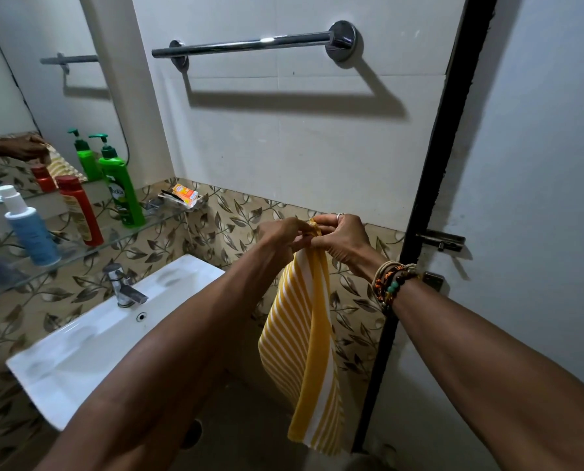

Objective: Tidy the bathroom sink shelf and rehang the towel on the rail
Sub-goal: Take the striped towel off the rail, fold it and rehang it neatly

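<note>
A yellow towel with white stripes (pixel 304 341) hangs down in front of me, bunched at its top. My left hand (pixel 280 234) and my right hand (pixel 339 239) are close together and both pinch the towel's top edge. The chrome towel rail (pixel 249 44) is bare on the white wall, well above my hands. On the glass shelf (pixel 90 248) at the left stand a green pump bottle (pixel 120 188), a red bottle (pixel 80 210) and a blue spray bottle (pixel 29 229).
A white sink (pixel 90 331) with a chrome tap (pixel 122 285) sits below the shelf. A small orange box (pixel 184 193) lies in a soap dish at the shelf's right end. A mirror (pixel 19 79) fills the upper left. A black door frame (pixel 429 164) and a bolt (pixel 441 241) stand at the right.
</note>
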The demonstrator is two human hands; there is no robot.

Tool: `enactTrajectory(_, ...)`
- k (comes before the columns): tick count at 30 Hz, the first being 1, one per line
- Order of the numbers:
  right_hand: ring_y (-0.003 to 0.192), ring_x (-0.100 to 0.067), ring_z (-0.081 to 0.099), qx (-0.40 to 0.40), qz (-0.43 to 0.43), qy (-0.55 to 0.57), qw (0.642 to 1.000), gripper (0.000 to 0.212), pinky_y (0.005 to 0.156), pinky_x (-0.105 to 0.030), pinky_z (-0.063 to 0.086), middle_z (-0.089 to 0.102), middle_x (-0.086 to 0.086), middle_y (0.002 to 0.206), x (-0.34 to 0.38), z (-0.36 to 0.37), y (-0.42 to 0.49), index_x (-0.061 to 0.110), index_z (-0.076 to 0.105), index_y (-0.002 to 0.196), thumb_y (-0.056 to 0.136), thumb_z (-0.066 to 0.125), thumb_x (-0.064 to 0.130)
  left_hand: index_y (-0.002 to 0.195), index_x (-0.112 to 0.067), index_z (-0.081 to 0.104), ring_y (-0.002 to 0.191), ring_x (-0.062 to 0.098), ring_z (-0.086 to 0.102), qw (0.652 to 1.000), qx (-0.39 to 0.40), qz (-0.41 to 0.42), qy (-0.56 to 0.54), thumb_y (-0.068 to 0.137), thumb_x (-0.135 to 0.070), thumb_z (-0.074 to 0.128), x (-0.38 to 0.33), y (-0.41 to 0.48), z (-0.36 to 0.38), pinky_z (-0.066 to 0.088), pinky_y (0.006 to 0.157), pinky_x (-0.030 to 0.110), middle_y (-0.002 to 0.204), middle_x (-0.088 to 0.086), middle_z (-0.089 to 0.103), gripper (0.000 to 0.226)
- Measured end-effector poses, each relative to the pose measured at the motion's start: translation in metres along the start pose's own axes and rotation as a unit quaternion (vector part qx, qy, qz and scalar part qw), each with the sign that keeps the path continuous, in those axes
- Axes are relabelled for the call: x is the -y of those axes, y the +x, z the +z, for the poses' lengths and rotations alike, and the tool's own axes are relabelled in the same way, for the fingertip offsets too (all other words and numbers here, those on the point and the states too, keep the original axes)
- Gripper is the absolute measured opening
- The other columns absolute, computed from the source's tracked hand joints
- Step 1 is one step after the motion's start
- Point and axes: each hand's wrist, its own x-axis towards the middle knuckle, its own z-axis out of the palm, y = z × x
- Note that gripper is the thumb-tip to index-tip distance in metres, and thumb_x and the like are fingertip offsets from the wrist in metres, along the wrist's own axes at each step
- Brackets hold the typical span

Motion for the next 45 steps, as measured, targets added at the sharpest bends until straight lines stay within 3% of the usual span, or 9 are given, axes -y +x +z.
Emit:
enactTrajectory(9, 0.097, -0.016, 0.069, -0.069, -0.002, -0.010, 0.998, 0.037, 0.078, -0.023, 0.058, 0.073, 0.000, 0.102, -0.011, 0.000, 0.007, 0.014, 0.074, 0.110, 0.078, 0.072, -0.004, 0.097, -0.005, 0.071, 0.067, 0.012, 0.056, 0.975, 0.058, 0.096, 0.192, 0.081, -0.016, 0.076, 0.015, 0.009, -0.015, 0.043, 0.052, 0.019, 0.089, 0.008, 0.068, 0.020)
enactTrajectory(13, 0.101, -0.018, 0.071, -0.051, 0.009, 0.125, 0.991, 0.043, 0.084, -0.029, 0.060, 0.073, -0.005, 0.106, -0.012, 0.001, 0.015, 0.014, 0.071, 0.112, 0.080, 0.065, -0.013, 0.108, -0.010, 0.063, 0.087, 0.010, 0.062, 0.917, 0.177, 0.197, 0.299, 0.092, -0.036, 0.063, 0.022, 0.010, -0.025, 0.048, 0.066, 0.017, 0.096, -0.001, 0.066, 0.031)
enactTrajectory(17, 0.100, -0.013, 0.070, -0.040, 0.015, 0.191, 0.981, 0.044, 0.076, -0.022, 0.058, 0.073, 0.000, 0.108, -0.004, -0.003, 0.023, 0.022, 0.072, 0.107, 0.085, 0.058, -0.014, 0.109, -0.013, 0.059, 0.088, 0.019, 0.067, 0.852, 0.192, 0.232, 0.428, 0.083, -0.052, 0.068, 0.029, 0.013, -0.037, 0.059, 0.076, 0.033, 0.100, 0.006, 0.067, 0.048)
enactTrajectory(26, 0.099, -0.017, 0.065, -0.046, 0.051, 0.301, 0.951, 0.047, 0.094, -0.033, 0.055, 0.070, -0.005, 0.108, 0.008, -0.019, 0.038, 0.017, 0.071, 0.104, 0.086, 0.049, -0.021, 0.117, -0.015, 0.056, 0.098, 0.025, 0.067, 0.815, 0.239, 0.215, 0.482, 0.078, -0.047, 0.075, 0.041, 0.021, -0.051, 0.057, 0.087, 0.038, 0.112, 0.006, 0.068, 0.054)
enactTrajectory(32, 0.097, -0.017, 0.065, -0.128, 0.060, 0.304, 0.942, 0.045, 0.090, -0.028, 0.057, 0.069, -0.005, 0.104, 0.000, -0.038, 0.044, 0.009, 0.067, 0.114, 0.087, 0.048, -0.021, 0.111, -0.012, 0.059, 0.086, 0.021, 0.066, 0.750, 0.231, 0.154, 0.601, 0.068, -0.067, 0.072, 0.051, 0.029, -0.069, 0.052, 0.061, 0.021, 0.100, 0.008, 0.068, 0.070)
enactTrajectory(35, 0.110, -0.024, 0.065, -0.171, 0.079, 0.287, 0.939, 0.045, 0.099, -0.037, 0.054, 0.068, -0.010, 0.113, -0.011, -0.042, 0.045, 0.010, 0.068, 0.116, 0.088, 0.049, -0.020, 0.128, -0.003, 0.049, 0.112, 0.032, 0.060, 0.726, 0.227, 0.107, 0.640, 0.065, -0.065, 0.075, 0.061, 0.035, -0.077, 0.054, 0.087, 0.041, 0.122, 0.017, 0.060, 0.092)
enactTrajectory(38, 0.111, -0.025, 0.065, -0.181, 0.096, 0.280, 0.938, 0.045, 0.099, -0.040, 0.054, 0.068, -0.010, 0.113, -0.019, -0.042, 0.044, 0.017, 0.069, 0.106, 0.089, 0.049, -0.019, 0.136, -0.012, 0.044, 0.115, 0.027, 0.055, 0.696, 0.237, 0.112, 0.669, 0.073, -0.058, 0.075, 0.064, 0.037, -0.084, 0.051, 0.092, 0.037, 0.129, 0.008, 0.054, 0.085)
enactTrajectory(41, 0.111, -0.025, 0.065, -0.168, 0.103, 0.283, 0.939, 0.044, 0.099, -0.040, 0.054, 0.068, -0.010, 0.113, -0.023, -0.043, 0.043, 0.020, 0.069, 0.102, 0.089, 0.049, -0.017, 0.125, -0.011, 0.054, 0.113, 0.027, 0.057, 0.724, 0.254, 0.124, 0.629, 0.078, -0.041, 0.077, 0.066, 0.042, -0.090, 0.051, 0.086, 0.031, 0.116, 0.003, 0.056, 0.060)
enactTrajectory(45, 0.096, -0.020, 0.069, -0.114, 0.089, 0.292, 0.945, 0.043, 0.082, -0.028, 0.060, 0.071, -0.008, 0.103, -0.018, -0.043, 0.045, 0.016, 0.071, 0.101, 0.088, 0.050, -0.020, 0.119, -0.014, 0.054, 0.111, 0.028, 0.056, 0.833, 0.247, 0.131, 0.477, 0.076, -0.014, 0.080, 0.065, 0.040, -0.083, 0.054, 0.094, 0.046, 0.119, 0.008, 0.054, 0.050)
